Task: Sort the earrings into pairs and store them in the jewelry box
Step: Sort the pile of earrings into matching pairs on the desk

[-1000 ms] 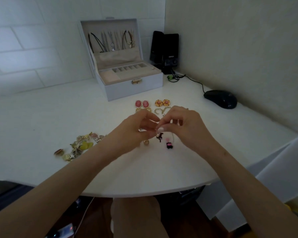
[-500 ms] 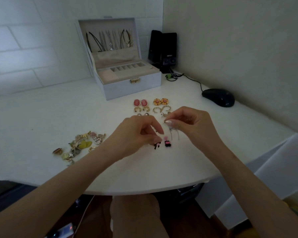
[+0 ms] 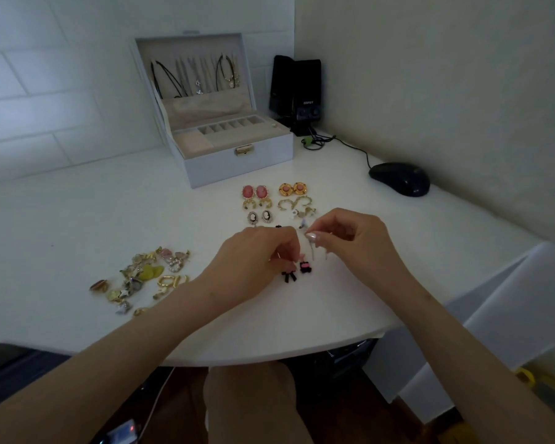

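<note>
Two hands work low over the white table (image 3: 77, 203) at centre frame. We log the left hand (image 3: 253, 254) with its fingers curled, the tips pinching the top of a small black earring (image 3: 289, 276) whose lower end reaches the tabletop. The right hand (image 3: 346, 235) pinches a thin pale drop earring (image 3: 313, 253), its strands hanging just above the surface. A black-and-pink earring (image 3: 305, 266) lies flat between the two, just beside the black one.

Above the hands, sorted pairs lie in two short columns: a pink oval pair (image 3: 254, 191), an orange round pair (image 3: 292, 188), gold pairs below them, then a cameo pair (image 3: 259, 216). The unsorted pile (image 3: 145, 277) sits at left centre, well apart from the pairs.

The jewelry box (image 3: 237, 161) stands open at upper centre, lid upright with necklaces hanging inside it and the tray compartments exposed.

Room: the table has a curved near edge and fills a corner. We see a white tiled wall at upper left and a plain beige wall at upper right. A black speaker (image 3: 297, 91) stands in the corner just right of the box. A black mouse (image 3: 399, 179) rests at right, and a cable runs between the two. Light is dim. Dark floor and a knee show below the table edge.
</note>
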A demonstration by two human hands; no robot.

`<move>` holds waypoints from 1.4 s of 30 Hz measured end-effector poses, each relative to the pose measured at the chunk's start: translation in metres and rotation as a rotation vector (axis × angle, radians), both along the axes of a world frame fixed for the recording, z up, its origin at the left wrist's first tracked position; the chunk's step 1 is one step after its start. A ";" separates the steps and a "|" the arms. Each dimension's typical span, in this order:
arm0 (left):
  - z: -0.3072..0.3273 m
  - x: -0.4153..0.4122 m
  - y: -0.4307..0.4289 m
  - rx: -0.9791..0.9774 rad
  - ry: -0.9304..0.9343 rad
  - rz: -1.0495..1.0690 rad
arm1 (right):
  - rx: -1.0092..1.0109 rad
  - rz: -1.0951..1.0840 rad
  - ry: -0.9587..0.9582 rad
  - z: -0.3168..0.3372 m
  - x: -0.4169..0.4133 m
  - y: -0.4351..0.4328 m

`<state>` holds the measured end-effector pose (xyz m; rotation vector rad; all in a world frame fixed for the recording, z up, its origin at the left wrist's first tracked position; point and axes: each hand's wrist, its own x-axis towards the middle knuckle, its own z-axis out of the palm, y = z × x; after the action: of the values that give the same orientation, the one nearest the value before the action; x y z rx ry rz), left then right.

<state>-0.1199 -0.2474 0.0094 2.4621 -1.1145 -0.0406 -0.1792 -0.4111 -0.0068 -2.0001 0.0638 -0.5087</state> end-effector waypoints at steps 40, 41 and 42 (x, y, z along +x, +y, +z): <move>0.005 0.020 0.068 -0.143 -0.237 0.207 | -0.195 0.104 -0.001 0.009 0.026 0.061; 0.007 0.022 0.076 -0.149 -0.237 0.240 | -0.208 0.129 0.000 0.010 0.029 0.067; 0.009 0.025 0.084 -0.151 -0.236 0.274 | -0.228 0.155 0.004 0.010 0.033 0.074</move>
<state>-0.0945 -0.1634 0.0182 2.5028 -0.8247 0.4109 -0.1460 -0.3370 0.0035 -2.2072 -0.1526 -0.4270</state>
